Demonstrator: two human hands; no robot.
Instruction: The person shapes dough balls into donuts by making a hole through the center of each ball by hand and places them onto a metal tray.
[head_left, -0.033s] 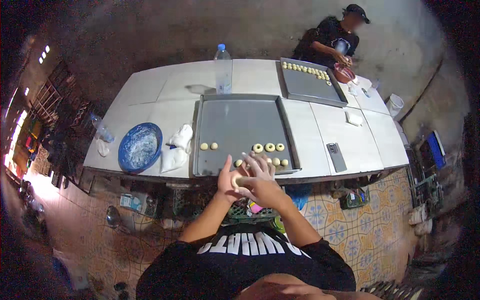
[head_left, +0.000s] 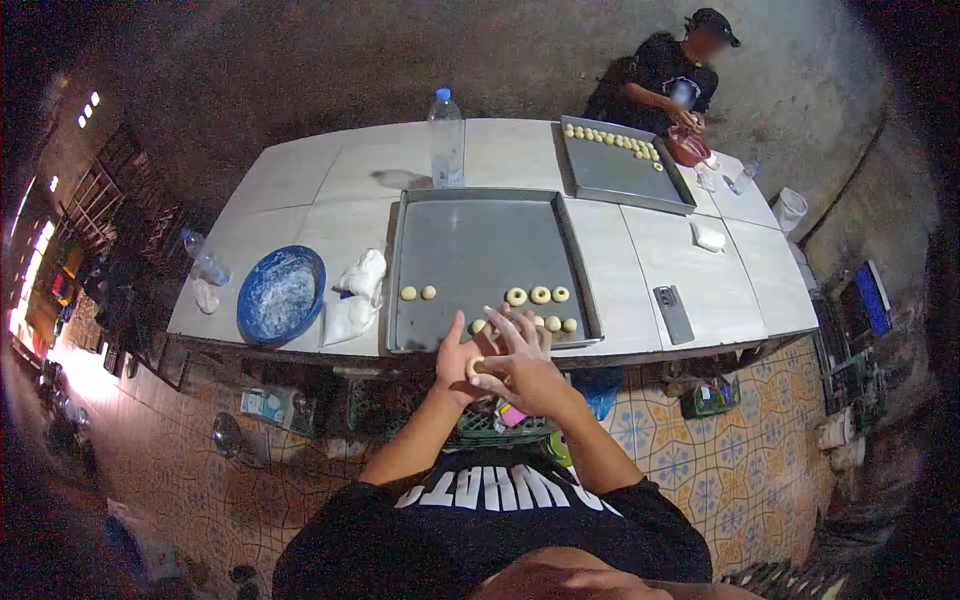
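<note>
My left hand [head_left: 458,365] cups a small pale dough piece [head_left: 478,368] near the table's front edge, with its thumb raised. Over that palm, my right hand [head_left: 515,365] presses on the same dough, its flour-dusted fingers spread across it and partly hiding it. Just beyond both hands lies a grey metal tray [head_left: 478,240] holding several dough balls [head_left: 428,292] and three dough rings [head_left: 540,295] in rows, some hidden behind my fingers.
A blue floury basin [head_left: 280,295], white bags [head_left: 350,300] and bottles [head_left: 447,150] stand on the tiled table [head_left: 650,260], with a phone [head_left: 672,315] at right. Across it, a co-worker [head_left: 650,80] works by a second tray [head_left: 620,180] and a red bowl [head_left: 688,150].
</note>
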